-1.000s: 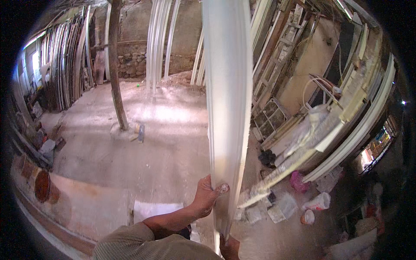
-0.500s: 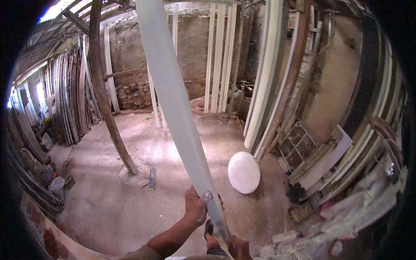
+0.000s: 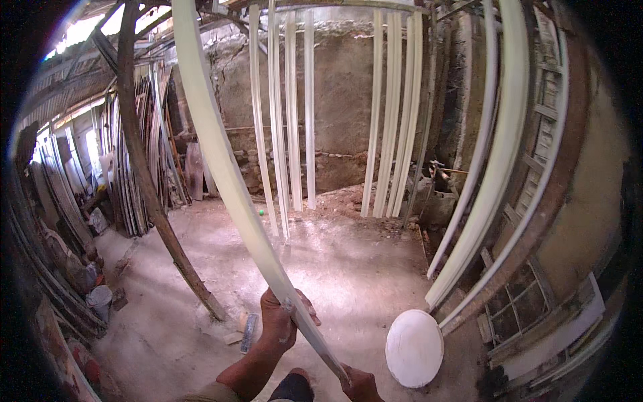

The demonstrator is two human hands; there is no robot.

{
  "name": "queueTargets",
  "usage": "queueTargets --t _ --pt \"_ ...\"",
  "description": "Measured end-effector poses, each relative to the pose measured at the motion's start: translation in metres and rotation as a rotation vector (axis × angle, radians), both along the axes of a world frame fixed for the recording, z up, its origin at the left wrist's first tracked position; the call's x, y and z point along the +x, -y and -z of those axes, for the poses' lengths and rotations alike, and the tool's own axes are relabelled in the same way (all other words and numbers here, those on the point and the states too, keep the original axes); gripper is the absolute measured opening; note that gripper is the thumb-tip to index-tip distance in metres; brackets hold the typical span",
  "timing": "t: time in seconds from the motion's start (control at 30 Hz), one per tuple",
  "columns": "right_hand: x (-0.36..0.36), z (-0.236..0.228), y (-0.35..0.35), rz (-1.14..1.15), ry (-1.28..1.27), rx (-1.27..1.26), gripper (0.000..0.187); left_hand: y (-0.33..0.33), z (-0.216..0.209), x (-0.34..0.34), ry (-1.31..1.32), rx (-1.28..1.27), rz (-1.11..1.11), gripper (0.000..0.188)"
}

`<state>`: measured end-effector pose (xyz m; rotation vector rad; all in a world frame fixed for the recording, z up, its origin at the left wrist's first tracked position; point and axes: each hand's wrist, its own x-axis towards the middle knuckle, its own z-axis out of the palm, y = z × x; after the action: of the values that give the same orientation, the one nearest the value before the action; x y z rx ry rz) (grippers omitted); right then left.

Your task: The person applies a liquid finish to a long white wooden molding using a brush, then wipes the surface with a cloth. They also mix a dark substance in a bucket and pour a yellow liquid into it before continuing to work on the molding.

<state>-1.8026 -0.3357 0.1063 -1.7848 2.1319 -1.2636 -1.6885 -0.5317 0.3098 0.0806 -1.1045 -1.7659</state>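
A long cream-white board (image 3: 231, 184), narrow and slightly bent-looking in this wide view, rises from my hands past the top edge. Around its lower part my left hand (image 3: 278, 318) is closed, fingers wrapping the edges. Lower and to the right, my right hand (image 3: 360, 385) grips the board's bottom end; the picture's edge cuts off part of that hand. The board's top is out of view. Between my arms, part of my leg (image 3: 295, 385) shows.
Similar pale boards (image 3: 295, 114) lean upright along the back wall. To the right, more long boards (image 3: 489, 174) stand near a round white disc (image 3: 414, 348). At left, a slanting wooden post (image 3: 144, 161) meets the floor beside a grey block (image 3: 249, 333).
The board has turned from its broad face to a narrower side, and its upper part has swung left. My view has tilted upward, showing more of the back wall.
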Motion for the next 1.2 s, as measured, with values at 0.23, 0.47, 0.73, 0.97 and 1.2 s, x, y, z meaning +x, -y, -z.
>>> queueTargets --t 0.23,0.47,0.73,0.97,1.2 --pt "-0.128 0.011 0.211 -0.057 -0.062 0.05 0.035 0.203 0.009 -0.116 -0.043 0.011 -0.012 0.026" --pt "-0.241 -0.029 0.378 0.019 -0.014 -0.117 0.029 0.388 0.003 -0.256 -0.011 0.064 0.105 0.027" --pt "-0.377 -0.006 0.551 0.132 0.407 0.146 0.021 0.562 0.018 -0.41 0.065 0.109 0.059 0.032" --pt "-0.569 0.09 0.711 0.078 -0.082 0.264 0.021 0.731 0.052 -0.578 0.064 0.16 0.011 0.029" --pt "-0.694 0.022 0.9 -0.041 0.196 -0.207 0.029 0.887 0.049 -0.7 0.085 0.156 -0.177 0.019"
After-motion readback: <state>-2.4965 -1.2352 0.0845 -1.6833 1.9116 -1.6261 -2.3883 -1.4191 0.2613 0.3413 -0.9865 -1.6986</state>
